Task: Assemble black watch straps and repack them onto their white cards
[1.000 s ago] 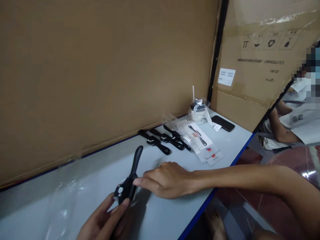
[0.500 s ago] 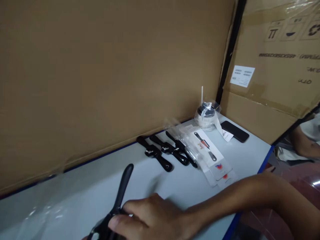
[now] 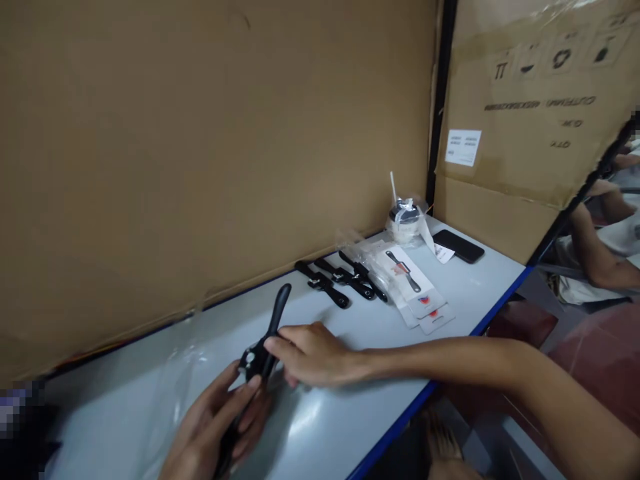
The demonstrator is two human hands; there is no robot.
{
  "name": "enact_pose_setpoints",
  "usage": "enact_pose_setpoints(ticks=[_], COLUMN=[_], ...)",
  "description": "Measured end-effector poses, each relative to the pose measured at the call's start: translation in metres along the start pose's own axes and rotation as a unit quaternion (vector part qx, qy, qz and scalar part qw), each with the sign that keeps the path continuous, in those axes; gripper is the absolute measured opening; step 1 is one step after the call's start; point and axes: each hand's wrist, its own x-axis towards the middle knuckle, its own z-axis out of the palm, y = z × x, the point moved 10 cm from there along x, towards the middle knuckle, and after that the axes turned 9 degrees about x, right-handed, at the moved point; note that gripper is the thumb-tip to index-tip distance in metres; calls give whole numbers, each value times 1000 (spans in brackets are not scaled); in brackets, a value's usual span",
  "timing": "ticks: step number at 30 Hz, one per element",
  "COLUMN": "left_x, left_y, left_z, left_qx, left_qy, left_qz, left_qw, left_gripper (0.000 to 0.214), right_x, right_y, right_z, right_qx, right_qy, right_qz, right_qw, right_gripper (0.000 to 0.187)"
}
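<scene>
A black spokeshave (image 3: 256, 357) is held aslant above the table, its long handle pointing up and away. My left hand (image 3: 213, 420) is closed around its lower part, the thumb pressed by the middle body. From the right, my right hand (image 3: 315, 357) grips it where the upper handle meets the body; the fingertips are partly hidden. Beyond my hands, three more black spokeshaves (image 3: 323, 283) lie side by side on the table. Printed cards (image 3: 413, 277) with a picture of the tool rest to the right, clear plastic wrap (image 3: 377, 263) beside them.
A lidded cup (image 3: 404, 223) with a straw, in a plastic bag, stands at the back corner near a black phone (image 3: 459, 245). Cardboard walls (image 3: 225, 147) border the table (image 3: 380, 347) behind and at the right. Clear plastic (image 3: 180, 373) lies at left. Other people's arms (image 3: 600, 247) show beyond.
The view has shifted, bringing my left hand fully into sight. The spokeshave and my right hand now appear higher and farther right in the picture, still together.
</scene>
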Motion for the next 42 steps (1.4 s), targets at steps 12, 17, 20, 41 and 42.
enact_pose_setpoints(ticks=[12,17,20,41,42], left_x=[22,36,45,34,34], left_y=[29,26,28,25,26], left_z=[21,38,42,14,14], left_qx=[16,44,47,100,101], left_qy=[-70,-156,-154,-24,-22], left_qz=[136,109,120,198,200], left_qw=[988,981,980,975,974], left_gripper=[50,42,39,49,49], right_x=[21,26,27,23,23], right_y=[7,17,23,12,12], right_z=[-19,-37,-45,-20,-19], right_qx=[-11,-30,-12,-9,-9], right_qy=[127,144,147,91,89], right_qz=[-92,-142,-134,-133,-129], right_qw=[988,979,980,987,988], right_gripper=[37,42,46,40,40])
